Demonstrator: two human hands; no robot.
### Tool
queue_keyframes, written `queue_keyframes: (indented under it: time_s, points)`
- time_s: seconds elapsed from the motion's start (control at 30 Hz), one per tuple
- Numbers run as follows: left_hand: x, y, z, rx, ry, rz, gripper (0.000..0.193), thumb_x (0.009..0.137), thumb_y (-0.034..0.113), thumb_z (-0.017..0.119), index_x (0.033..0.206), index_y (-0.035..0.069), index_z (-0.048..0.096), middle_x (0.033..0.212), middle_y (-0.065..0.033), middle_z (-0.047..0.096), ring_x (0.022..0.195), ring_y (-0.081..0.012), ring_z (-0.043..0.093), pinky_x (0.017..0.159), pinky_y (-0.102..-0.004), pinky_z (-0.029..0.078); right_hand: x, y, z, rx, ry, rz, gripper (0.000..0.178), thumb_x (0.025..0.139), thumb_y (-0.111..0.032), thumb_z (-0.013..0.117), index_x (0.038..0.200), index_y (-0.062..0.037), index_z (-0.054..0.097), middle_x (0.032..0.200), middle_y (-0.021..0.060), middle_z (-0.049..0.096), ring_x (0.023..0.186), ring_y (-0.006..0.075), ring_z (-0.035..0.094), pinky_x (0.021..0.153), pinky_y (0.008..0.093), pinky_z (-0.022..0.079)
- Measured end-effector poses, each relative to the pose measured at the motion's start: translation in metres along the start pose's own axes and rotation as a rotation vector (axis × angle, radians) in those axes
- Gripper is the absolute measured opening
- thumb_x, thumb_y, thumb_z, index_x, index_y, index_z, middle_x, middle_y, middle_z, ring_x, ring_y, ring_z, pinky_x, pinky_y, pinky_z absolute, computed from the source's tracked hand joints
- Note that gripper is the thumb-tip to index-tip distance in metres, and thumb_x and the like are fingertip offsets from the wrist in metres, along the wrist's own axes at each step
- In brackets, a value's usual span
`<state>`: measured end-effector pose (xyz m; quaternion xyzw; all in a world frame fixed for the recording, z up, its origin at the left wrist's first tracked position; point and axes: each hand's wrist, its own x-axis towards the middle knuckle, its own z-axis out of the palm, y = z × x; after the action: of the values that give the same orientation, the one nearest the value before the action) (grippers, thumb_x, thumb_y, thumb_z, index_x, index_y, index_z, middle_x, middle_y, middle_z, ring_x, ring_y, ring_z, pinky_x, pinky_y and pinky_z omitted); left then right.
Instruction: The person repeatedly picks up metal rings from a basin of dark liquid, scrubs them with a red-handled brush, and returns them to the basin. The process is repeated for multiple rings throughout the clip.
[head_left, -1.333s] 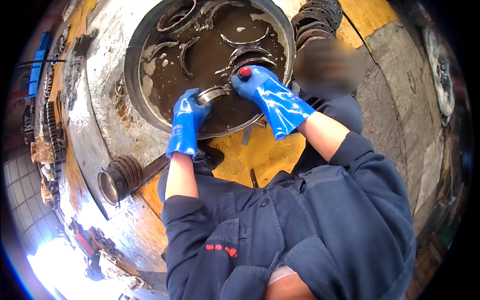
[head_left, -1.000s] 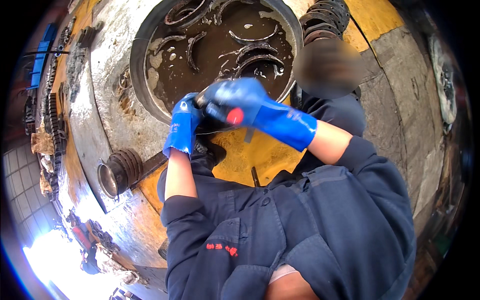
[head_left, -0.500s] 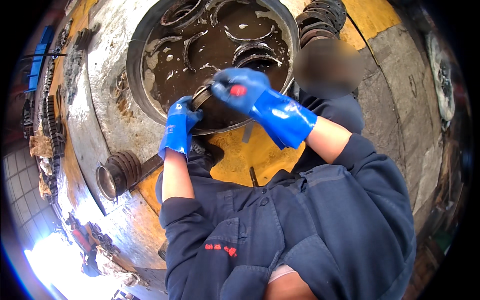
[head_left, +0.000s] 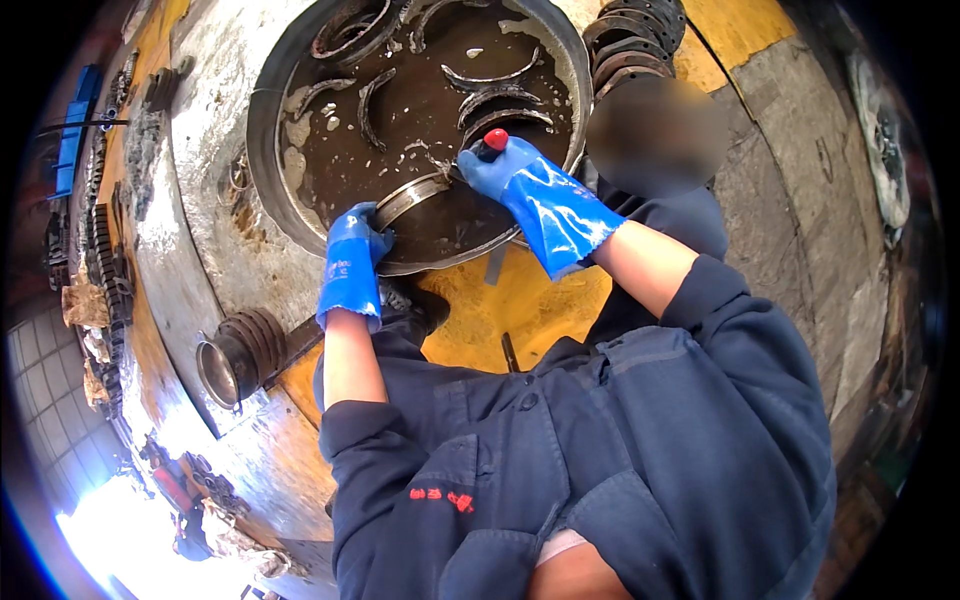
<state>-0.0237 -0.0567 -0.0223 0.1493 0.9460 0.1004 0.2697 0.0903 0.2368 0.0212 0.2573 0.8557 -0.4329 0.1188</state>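
Curved metal band: over the near part of the pan, its left end in the left hand, its right end close to the right hand.
Floor: worn grey and yellow sheets around the pan.
Pan: wide, round and dark, with murky brown liquid inside, in front of the person.
Stack of dark rings: overlapping, just outside the pan's far right rim.
Blurred round patch: below that stack, hiding whatever lies behind it.
Ribbed tube: on its side to the left, near the left forearm.
Curved pieces: several lie apart in the liquid beyond the hands; others sit close together toward the right.
Left hand: blue-gloved, closed around the band's end.
Right hand: blue-gloved, wrapped around a tool.
Tool: red handle end showing; fingers hide much of it, so contact with the band cannot be told.
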Motion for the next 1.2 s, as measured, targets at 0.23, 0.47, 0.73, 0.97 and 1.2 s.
queue_keyframes:
  time_s: [0.23,0.47,0.73,0.97,1.2]
  points:
    - [-0.011,0.08,-0.014,0.3,0.245,0.201,0.052,0.082,0.019,0.085,0.133,0.017,0.077,0.129,-0.0134,0.078,0.121,-0.0354,0.073,0.107,-0.0426,0.058,-0.007,-0.008,0.006,0.188,-0.134,-0.035,0.046,0.095,-0.052,0.067,0.105,-0.0091,0.08,0.105,0.0209,0.079,0.104,0.043,0.075,0.093,0.0483,0.059]
    - [-0.016,0.071,-0.015,-0.089,0.241,0.103,0.055,0.079,0.027,0.093,0.128,0.009,0.078,0.118,-0.0156,0.082,0.111,-0.0292,0.079,0.1,-0.0379,0.061,-0.017,-0.009,-0.02,-0.073,0.033,-0.093,0.041,0.098,-0.048,0.064,0.105,-0.01,0.078,0.099,0.0193,0.079,0.099,0.0398,0.075,0.09,0.0459,0.059]
    - [-0.017,0.036,-0.006,-0.152,0.147,0.148,0.054,0.088,0.024,0.086,0.137,0.004,0.073,0.125,-0.0195,0.08,0.117,-0.0328,0.077,0.104,-0.0379,0.059,-0.059,-0.035,0.0,0.25,-0.035,-0.768,0.026,0.1,-0.026,0.077,0.122,-0.0125,0.08,0.113,0.0125,0.079,0.093,0.0327,0.079,0.081,0.0408,0.065]
    - [-0.025,0.044,-0.018,-0.234,0.102,0.124,0.062,0.085,0.017,0.089,0.139,-0.002,0.068,0.122,-0.0178,0.08,0.11,-0.0249,0.076,0.098,-0.0368,0.06,-0.043,-0.027,0.014,0.092,0.228,-0.684,0.03,0.103,-0.037,0.069,0.117,-0.0131,0.079,0.107,0.0122,0.08,0.096,0.0348,0.077,0.084,0.0416,0.062]
    - [-0.024,0.049,-0.018,-0.261,0.077,0.156,0.064,0.084,0.027,0.091,0.138,0.001,0.07,0.119,-0.017,0.081,0.104,-0.0238,0.076,0.097,-0.0351,0.06,-0.026,-0.017,-0.019,0.108,0.148,-0.321,0.027,0.103,-0.036,0.071,0.112,-0.0126,0.081,0.103,0.0142,0.08,0.094,0.0336,0.078,0.085,0.0415,0.062]
